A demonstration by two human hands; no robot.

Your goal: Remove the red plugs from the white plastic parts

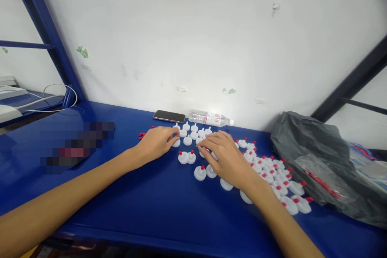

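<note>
Many white round caps with spouts lie on the blue table. Those at the back middle, such as one white cap, have bare spouts; those at the right, such as a red-tipped cap, carry red tips. My left hand is at the left edge of the bare caps, its fingers pinched together at one cap; what they hold is too small to make out. My right hand hovers palm down over the middle caps, fingers spread and partly curled. Small red pieces lie just left of my left hand.
Along the wall lie a phone and a clear bottle. A dark plastic bag with a clear packet of red pieces covers the right side. A blurred dark object lies left.
</note>
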